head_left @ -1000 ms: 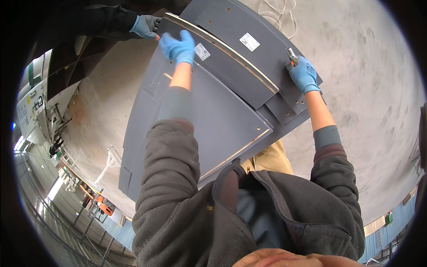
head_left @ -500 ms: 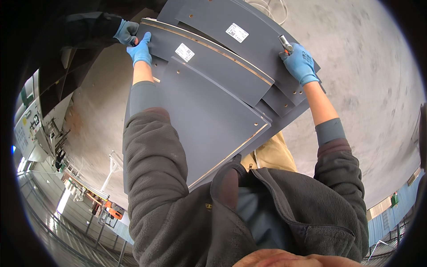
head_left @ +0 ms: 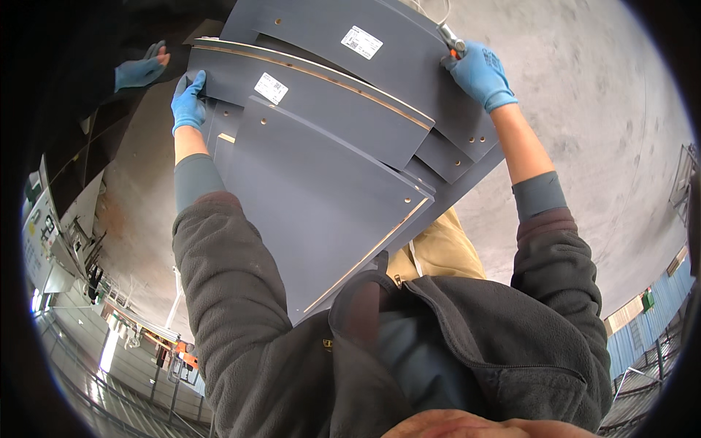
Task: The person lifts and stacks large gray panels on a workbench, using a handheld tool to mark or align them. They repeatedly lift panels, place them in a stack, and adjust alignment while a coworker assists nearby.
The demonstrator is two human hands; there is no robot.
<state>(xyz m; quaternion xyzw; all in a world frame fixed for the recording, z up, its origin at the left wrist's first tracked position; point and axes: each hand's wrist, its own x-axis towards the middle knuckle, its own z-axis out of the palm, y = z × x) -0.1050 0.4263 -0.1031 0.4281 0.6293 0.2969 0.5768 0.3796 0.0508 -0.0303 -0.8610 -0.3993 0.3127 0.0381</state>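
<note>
My left hand (head_left: 188,104), in a blue glove, grips the left end of a narrow grey panel (head_left: 328,102) with a white label. Its thumb lies on top and its fingers go out of sight around the edge. At the far right, my gloved right hand (head_left: 478,73) is closed around a silver metal tool (head_left: 447,33) with an orange part; its exact kind is unclear. That hand is by the edge of a grey panel (head_left: 416,69) bearing another label (head_left: 362,42). Nearer me lies a broad grey panel (head_left: 321,190) with drilled holes.
A co-worker's blue-gloved hand (head_left: 142,71) is beyond my left hand, apart from the panels. Concrete floor (head_left: 591,146) shows around the stack. A pale cord (head_left: 447,9) lies at the far edge. Machinery (head_left: 51,226) stands at the left.
The co-worker's hand has let go of the narrow panel's left end and moved away to the left. The panels and both my hands appear shifted left in view.
</note>
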